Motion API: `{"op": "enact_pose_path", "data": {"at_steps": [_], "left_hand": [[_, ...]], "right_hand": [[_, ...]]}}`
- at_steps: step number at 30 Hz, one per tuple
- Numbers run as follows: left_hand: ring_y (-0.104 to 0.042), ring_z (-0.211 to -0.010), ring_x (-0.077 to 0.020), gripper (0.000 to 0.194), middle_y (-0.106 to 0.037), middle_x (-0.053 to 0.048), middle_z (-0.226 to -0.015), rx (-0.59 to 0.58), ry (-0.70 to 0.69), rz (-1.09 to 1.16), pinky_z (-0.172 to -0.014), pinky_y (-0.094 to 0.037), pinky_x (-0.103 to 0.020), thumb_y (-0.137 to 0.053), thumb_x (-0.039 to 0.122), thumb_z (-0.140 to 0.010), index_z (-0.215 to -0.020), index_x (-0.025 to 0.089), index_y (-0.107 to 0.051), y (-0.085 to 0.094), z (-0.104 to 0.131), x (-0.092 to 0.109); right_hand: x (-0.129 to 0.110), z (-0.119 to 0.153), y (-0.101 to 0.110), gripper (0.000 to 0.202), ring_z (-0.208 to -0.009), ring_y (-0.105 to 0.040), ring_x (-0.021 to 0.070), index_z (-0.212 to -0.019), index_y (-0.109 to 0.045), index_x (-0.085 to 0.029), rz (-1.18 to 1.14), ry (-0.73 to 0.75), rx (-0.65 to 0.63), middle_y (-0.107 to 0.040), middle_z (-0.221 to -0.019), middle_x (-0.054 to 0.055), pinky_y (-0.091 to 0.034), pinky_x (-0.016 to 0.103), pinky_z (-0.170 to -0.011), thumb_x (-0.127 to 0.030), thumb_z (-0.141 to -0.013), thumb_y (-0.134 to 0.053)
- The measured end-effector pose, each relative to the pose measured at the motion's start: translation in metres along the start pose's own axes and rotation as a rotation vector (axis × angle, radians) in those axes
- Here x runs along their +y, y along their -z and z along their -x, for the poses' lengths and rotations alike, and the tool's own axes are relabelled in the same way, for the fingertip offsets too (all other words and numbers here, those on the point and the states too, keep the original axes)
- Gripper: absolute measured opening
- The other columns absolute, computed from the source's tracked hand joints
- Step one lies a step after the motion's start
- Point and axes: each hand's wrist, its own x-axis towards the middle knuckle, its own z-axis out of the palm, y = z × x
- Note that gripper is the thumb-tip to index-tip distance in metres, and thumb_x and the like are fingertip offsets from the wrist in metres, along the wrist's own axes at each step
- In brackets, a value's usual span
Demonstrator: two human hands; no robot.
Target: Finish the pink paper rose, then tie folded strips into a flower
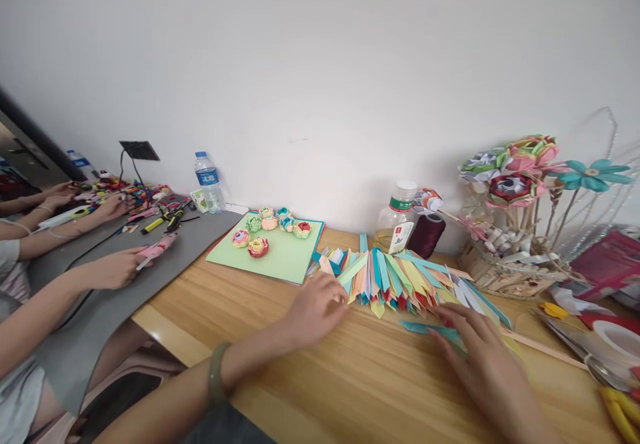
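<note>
Paper strips lie in a heap on the wooden table. The right hand is half open, its fingers at a teal strip. The left hand is loosely curled beside the heap; whether it grips something, I cannot tell.

The room is bright, with a soft glow on the wall. Both hands look blurry, and things near the sides look stretched and bent.

水 on a blue-labelled bottle, blurred white characters on a jar's green band
</note>
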Motion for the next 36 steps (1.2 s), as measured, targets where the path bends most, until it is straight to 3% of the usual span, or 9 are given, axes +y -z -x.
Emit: {"op": "enact_pose_path", "data": {"at_steps": [3, 7, 13, 16, 22, 25, 28, 32, 36], "left_hand": [[-0.036, -0.117, -0.0228, 0.029, -0.053, -0.008, -0.11, -0.099, -0.188, -0.17, -0.099, -0.03, -0.04, -0.049, 0.033, -0.079, -0.104, 0.02, -0.052, -0.022, -0.019, 0.024], [-0.018, -0.129, -0.0316, 0.05, -0.033, -0.013, -0.134, -0.112, -0.179, -0.376, -0.101, -0.018, -0.054, -0.049, 0.035, -0.078, -0.123, 0.02, -0.037, -0.052, -0.038, 0.027], [-0.027, -0.125, -0.0324, 0.04, -0.038, -0.015, -0.13, -0.151, -0.153, -0.405, -0.096, -0.023, -0.059, -0.037, 0.016, -0.083, -0.122, 0.023, -0.038, -0.074, -0.057, 0.02], [-0.028, -0.125, -0.0317, 0.042, -0.038, -0.017, -0.128, -0.177, -0.153, -0.399, -0.096, -0.024, -0.059, -0.033, 0.009, -0.082, -0.122, 0.021, -0.038, -0.074, -0.06, 0.019], [-0.022, -0.128, -0.0273, 0.041, -0.034, -0.01, -0.133, -0.087, -0.281, -0.278, -0.101, -0.02, -0.056, -0.043, 0.033, -0.082, -0.122, 0.026, -0.038, -0.039, -0.044, 0.021], [-0.035, -0.117, -0.0238, 0.033, -0.045, -0.01, -0.119, 0.074, -0.142, -0.297, -0.101, -0.025, -0.046, -0.04, 0.029, -0.083, -0.115, 0.023, -0.047, -0.011, -0.023, -0.003], [-0.037, -0.114, -0.0242, 0.034, -0.045, -0.011, -0.118, 0.205, 0.142, -0.394, -0.1, -0.027, -0.045, -0.037, 0.028, -0.084, -0.115, 0.02, -0.047, 0.014, 0.001, -0.054], [-0.035, -0.117, -0.0249, 0.038, -0.045, -0.013, -0.118, 0.197, 0.384, -0.414, -0.1, -0.028, -0.041, -0.036, 0.032, -0.084, -0.115, 0.014, -0.046, 0.038, 0.024, -0.125], [-0.029, -0.124, -0.0255, 0.036, -0.045, -0.013, -0.123, 0.163, 0.397, -0.388, -0.102, -0.025, -0.043, -0.039, 0.031, -0.082, -0.114, 0.014, -0.047, 0.044, 0.027, -0.15]], "right_hand": [[0.01, 0.002, -0.008, 0.054, -0.11, -0.042, 0.034, -0.116, -0.048, -0.012, 0.239, -0.011, 0.049, -0.047, -0.12, 0.018, -0.038, 0.049, -0.087, -0.051, -0.081, -0.036], [0.014, 0.005, -0.016, 0.056, -0.11, -0.042, 0.0327, -0.122, -0.043, -0.012, 0.359, 0.007, 0.009, -0.042, -0.128, 0.017, -0.038, 0.046, -0.088, -0.05, -0.082, -0.036], [0.013, 0.003, -0.017, 0.045, -0.109, -0.047, 0.029, -0.116, -0.049, -0.014, 0.386, 0.063, -0.026, -0.048, -0.124, 0.016, -0.04, 0.043, -0.086, -0.044, -0.087, -0.032], [0.014, 0.002, -0.017, 0.041, -0.109, -0.047, 0.0291, -0.114, -0.051, -0.014, 0.403, 0.078, -0.027, -0.05, -0.122, 0.017, -0.041, 0.043, -0.085, -0.038, -0.088, -0.031], [0.018, 0.003, -0.018, 0.043, -0.107, -0.049, 0.0303, -0.116, -0.05, -0.013, 0.386, 0.075, -0.03, -0.05, -0.123, 0.016, -0.042, 0.043, -0.084, -0.039, -0.087, -0.032], [0.02, 0.004, -0.02, 0.043, -0.105, -0.05, 0.0303, -0.118, -0.05, -0.014, 0.392, 0.069, -0.039, -0.048, -0.124, 0.016, -0.042, 0.043, -0.084, -0.039, -0.086, -0.034], [0.023, 0.003, -0.023, 0.043, -0.106, -0.049, 0.0308, -0.118, -0.05, -0.015, 0.401, 0.079, -0.042, -0.048, -0.124, 0.016, -0.041, 0.045, -0.084, -0.039, -0.086, -0.032], [0.025, 0.002, -0.026, 0.045, -0.105, -0.049, 0.0311, -0.117, -0.05, -0.014, 0.382, 0.111, -0.024, -0.05, -0.122, 0.017, -0.04, 0.046, -0.085, -0.04, -0.086, -0.032], [0.026, 0.001, -0.027, 0.046, -0.104, -0.05, 0.0308, -0.119, -0.049, -0.014, 0.375, 0.123, -0.01, -0.051, -0.12, 0.016, -0.04, 0.045, -0.086, -0.041, -0.086, -0.032]]}}
